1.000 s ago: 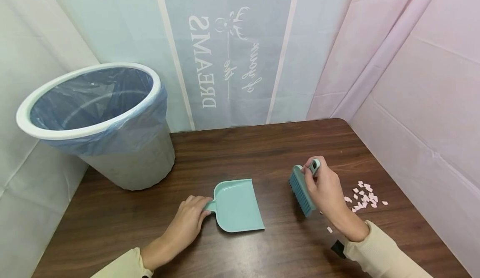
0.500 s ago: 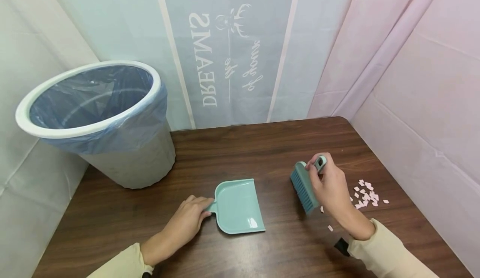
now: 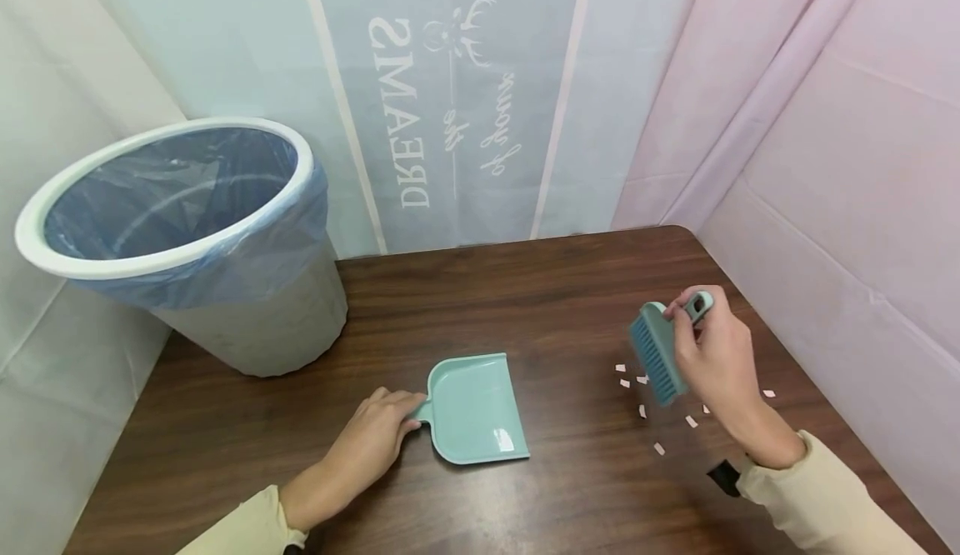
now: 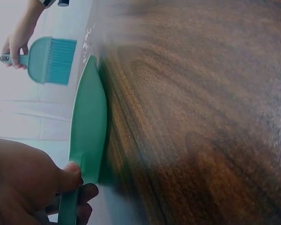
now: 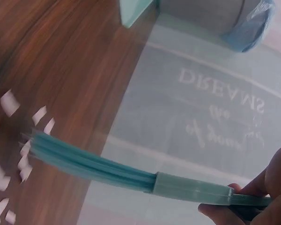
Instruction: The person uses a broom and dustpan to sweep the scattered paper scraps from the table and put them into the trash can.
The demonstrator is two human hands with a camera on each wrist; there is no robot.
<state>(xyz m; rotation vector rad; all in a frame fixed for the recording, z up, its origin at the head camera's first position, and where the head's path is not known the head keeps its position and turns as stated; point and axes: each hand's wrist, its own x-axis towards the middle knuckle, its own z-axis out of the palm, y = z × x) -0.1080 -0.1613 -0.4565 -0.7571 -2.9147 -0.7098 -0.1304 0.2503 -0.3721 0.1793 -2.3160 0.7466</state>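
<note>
My left hand (image 3: 367,438) pinches the short handle of a mint-green dustpan (image 3: 476,412), which lies on the table with its wide lip facing right. In the left wrist view the thumb presses on top of the dustpan's handle (image 4: 70,201). My right hand (image 3: 720,355) grips a teal hand brush (image 3: 660,342) by its handle, with the bristles pointing down and left. Small white paper scraps (image 3: 642,411) lie around the bristles, several of them on the side toward the dustpan. The right wrist view has the bristle tips (image 5: 35,140) right at more scraps (image 5: 23,161). My right hand and the brush hide part of that area.
A grey waste bin (image 3: 292,313) with a blue liner stands at the back left of the dark wood table (image 3: 480,297). A printed cloth (image 3: 465,122) hangs behind the table. Pale fabric walls (image 3: 847,205) close off the sides.
My right hand has carried the brush to the right, over where the scrap heap showed. Several scraps now show to the left of the bristles. My left hand and the dustpan hold still.
</note>
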